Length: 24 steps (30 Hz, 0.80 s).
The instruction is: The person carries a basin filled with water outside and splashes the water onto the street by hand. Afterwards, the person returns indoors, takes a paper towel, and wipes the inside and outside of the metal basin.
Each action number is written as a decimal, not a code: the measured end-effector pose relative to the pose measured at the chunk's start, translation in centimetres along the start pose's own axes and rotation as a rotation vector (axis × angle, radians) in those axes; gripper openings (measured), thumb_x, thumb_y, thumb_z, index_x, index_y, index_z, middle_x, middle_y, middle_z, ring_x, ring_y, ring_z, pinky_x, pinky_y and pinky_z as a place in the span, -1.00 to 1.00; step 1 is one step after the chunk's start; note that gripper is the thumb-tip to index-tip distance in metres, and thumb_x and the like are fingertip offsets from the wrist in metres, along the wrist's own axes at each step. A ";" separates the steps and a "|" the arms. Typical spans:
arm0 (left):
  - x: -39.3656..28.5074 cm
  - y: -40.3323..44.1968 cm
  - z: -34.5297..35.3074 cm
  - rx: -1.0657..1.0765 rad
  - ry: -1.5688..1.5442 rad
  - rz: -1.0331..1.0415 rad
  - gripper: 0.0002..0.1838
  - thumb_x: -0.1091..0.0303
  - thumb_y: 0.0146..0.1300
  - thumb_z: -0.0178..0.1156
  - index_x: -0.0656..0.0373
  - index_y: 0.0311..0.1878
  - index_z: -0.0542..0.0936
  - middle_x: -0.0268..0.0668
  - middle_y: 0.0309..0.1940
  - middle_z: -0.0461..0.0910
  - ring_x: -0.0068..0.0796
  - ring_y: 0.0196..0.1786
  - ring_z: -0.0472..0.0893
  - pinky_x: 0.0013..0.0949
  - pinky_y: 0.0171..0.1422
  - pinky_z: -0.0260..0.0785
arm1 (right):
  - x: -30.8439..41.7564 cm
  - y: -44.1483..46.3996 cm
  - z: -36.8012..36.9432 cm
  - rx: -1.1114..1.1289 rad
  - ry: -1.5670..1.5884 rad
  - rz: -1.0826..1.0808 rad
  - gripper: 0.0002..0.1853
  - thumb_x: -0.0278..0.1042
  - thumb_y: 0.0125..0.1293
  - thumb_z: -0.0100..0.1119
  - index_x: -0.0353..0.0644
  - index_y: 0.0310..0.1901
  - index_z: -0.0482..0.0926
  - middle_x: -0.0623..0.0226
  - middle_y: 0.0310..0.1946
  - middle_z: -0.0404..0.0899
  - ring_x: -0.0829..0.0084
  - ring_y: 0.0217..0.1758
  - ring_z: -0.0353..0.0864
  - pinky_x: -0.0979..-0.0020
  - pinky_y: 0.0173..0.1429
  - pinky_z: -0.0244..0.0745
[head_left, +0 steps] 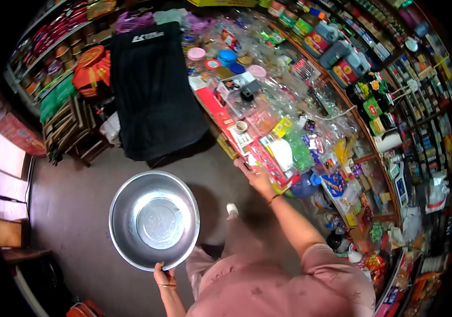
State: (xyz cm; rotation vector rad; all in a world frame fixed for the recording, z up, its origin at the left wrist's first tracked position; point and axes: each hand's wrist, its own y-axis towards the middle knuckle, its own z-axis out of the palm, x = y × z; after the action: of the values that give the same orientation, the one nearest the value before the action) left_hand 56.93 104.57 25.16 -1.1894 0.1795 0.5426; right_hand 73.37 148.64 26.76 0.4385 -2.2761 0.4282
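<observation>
My left hand (165, 276) grips the rim of a large, round metal basin (158, 224), thumb on the rim. Held out over the floor, the basin shows its shiny inside, with nothing in it. At the edge of the cluttered counter is my right hand (259, 179), its fingers closed around a small pinkish and dark item that I cannot make out. Near that hand lie a red and white flat package (265, 158) and a white oval item (281, 154). A big blue-capped bottle (304, 186) stands just right of my right wrist.
A black fabric-covered chair back (154, 90) stands ahead, beside stacked wooden stools (70, 129). Jars with coloured lids (227, 57) and plastic bags crowd the counter. Packed shelves (421, 105) line the right side. Grey floor (73, 211) lies around the basin.
</observation>
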 end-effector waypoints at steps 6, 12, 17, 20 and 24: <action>6.8 0.1 9.1 -0.071 0.078 -0.009 -0.77 0.47 -0.07 -0.01 0.28 -0.28 0.44 -0.28 -0.40 0.53 -0.39 -0.38 0.59 -0.40 -0.43 0.58 | -17.6 11.1 -12.5 -0.488 -0.479 0.171 -0.43 -0.07 -0.03 0.27 -0.37 -0.08 0.45 -0.03 -0.19 0.46 0.06 -0.11 0.43 0.22 -0.03 0.38; 13.6 0.8 17.0 -0.107 0.107 -0.025 -0.76 0.47 -0.07 0.00 0.24 -0.26 0.46 -0.32 -0.38 0.55 -0.39 -0.36 0.59 -0.39 -0.36 0.57 | -25.5 18.3 -14.4 -0.173 -0.423 0.230 -0.47 -0.04 -0.07 0.29 -0.27 -0.13 0.50 -0.01 -0.16 0.46 0.07 -0.05 0.39 0.23 0.00 0.36; 15.6 0.5 21.5 -0.159 0.122 -0.037 -0.85 0.49 -0.06 0.00 0.21 -0.35 0.47 -0.33 -0.40 0.55 -0.41 -0.37 0.59 -0.40 -0.38 0.57 | -26.0 18.5 -15.3 -0.141 -0.259 0.121 -0.54 -0.04 -0.03 0.27 -0.29 -0.23 0.53 0.06 -0.28 0.50 0.14 -0.22 0.49 0.24 -0.13 0.40; 15.8 0.0 23.4 -0.128 0.160 -0.052 -0.85 0.49 -0.05 0.00 0.22 -0.34 0.47 -0.33 -0.39 0.55 -0.41 -0.36 0.59 -0.40 -0.37 0.56 | -26.8 17.4 -17.0 -0.249 0.015 0.289 -0.58 -0.07 -0.01 0.25 -0.28 -0.26 0.52 0.11 -0.32 0.52 0.22 -0.28 0.52 0.31 -0.21 0.42; 16.0 1.0 26.9 -0.034 0.232 -0.018 -0.76 0.49 -0.04 0.02 0.27 -0.23 0.45 -0.29 -0.31 0.54 -0.40 -0.30 0.58 -0.40 -0.30 0.54 | -29.4 16.3 -18.6 -0.340 0.081 0.419 -0.72 -0.20 0.05 0.17 -0.28 -0.35 0.51 0.23 -0.48 0.55 0.29 -0.40 0.55 0.37 -0.28 0.43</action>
State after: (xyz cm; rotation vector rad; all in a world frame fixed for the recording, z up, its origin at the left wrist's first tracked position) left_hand 66.22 134.32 27.89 -1.2846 0.3584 0.3920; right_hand 96.98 176.35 14.34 -0.2279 -2.2990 0.2477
